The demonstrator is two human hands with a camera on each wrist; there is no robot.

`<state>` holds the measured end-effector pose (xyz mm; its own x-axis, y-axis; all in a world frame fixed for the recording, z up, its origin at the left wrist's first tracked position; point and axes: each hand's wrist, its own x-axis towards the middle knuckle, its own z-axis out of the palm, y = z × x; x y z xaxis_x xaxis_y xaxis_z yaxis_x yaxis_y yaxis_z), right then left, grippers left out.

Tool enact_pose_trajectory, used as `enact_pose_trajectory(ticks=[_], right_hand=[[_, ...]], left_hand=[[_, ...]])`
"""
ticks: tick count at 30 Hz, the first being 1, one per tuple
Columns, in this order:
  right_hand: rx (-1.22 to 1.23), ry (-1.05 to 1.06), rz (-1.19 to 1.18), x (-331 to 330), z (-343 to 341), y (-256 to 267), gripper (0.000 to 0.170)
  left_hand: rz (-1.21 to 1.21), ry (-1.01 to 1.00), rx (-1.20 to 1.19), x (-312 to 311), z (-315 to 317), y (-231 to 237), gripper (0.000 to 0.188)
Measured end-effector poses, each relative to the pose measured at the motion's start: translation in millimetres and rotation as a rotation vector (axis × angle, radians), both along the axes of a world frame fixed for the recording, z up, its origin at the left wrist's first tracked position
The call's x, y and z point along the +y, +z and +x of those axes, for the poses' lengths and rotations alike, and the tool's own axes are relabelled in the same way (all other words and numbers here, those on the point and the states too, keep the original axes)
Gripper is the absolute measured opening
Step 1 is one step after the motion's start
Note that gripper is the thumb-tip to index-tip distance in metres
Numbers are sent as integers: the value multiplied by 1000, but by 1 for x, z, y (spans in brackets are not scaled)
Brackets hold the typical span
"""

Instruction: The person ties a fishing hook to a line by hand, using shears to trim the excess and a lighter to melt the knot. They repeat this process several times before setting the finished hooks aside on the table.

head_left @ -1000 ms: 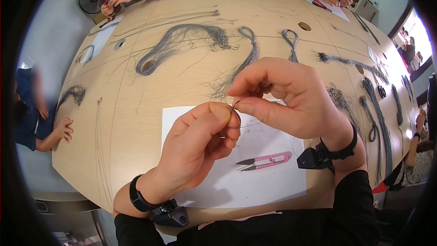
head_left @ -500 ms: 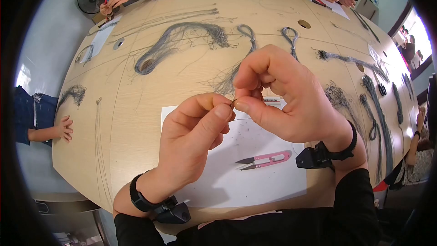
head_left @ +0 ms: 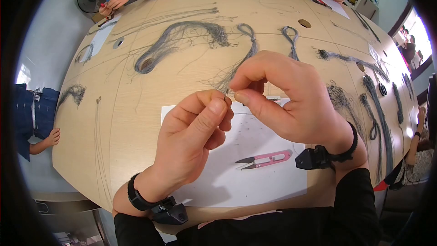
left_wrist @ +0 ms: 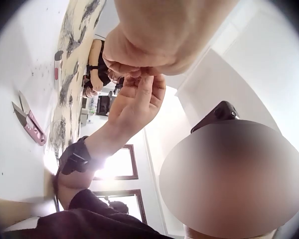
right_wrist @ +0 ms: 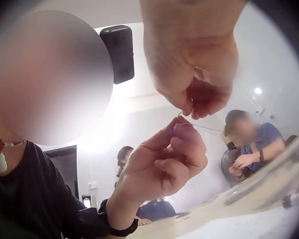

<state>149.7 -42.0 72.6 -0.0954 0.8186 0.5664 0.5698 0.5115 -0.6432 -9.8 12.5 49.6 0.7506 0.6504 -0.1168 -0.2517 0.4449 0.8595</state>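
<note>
My left hand (head_left: 189,139) pinches a small dark fish hook (head_left: 225,97) between thumb and forefinger, above the paper. In the right wrist view the bend of the hook (right_wrist: 179,115) pokes out over the fingertips, and a thin line (right_wrist: 204,128) trails off to the right. My right hand (head_left: 293,98) hovers just beside it, fingers curled, thumb and forefinger close together; I cannot tell whether they grip the line. Below lie pink thread snips (head_left: 268,159), blades pointing left, on a white sheet of paper (head_left: 255,187).
Bundles of grey line with hooks (head_left: 182,29) spread over the wooden table (head_left: 136,123), with more bundles (head_left: 378,114) at the right. A small white-and-red item (left_wrist: 58,67) lies at the paper's far edge. Other people sit around the table; red-handled pliers (head_left: 321,2) lie at the far right.
My left hand has moved slightly up and left with the hook. The right fingertips, earlier touching the left ones, now stand a little apart. At the left, another person's hand has drawn back.
</note>
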Motion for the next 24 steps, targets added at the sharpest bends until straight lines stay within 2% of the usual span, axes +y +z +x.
enact_pose_trajectory(ticks=[2, 8, 14, 19, 24], right_hand=[[-26, -18, 38, -1, -1, 1, 12], [-14, -11, 19, -2, -5, 1, 8], [-119, -48, 120, 0, -5, -2, 9], [-302, -84, 208, 2, -4, -8, 14], [-256, -73, 142, 3, -3, -8, 14]], left_hand=[[74, 51, -8, 1, -1, 0, 14], [76, 39, -55, 3, -1, -5, 13], [23, 12, -22, 2, -1, -6, 13], [-19, -21, 8, -1, 0, -9, 13], [-24, -64, -7, -1, 1, -11, 13]])
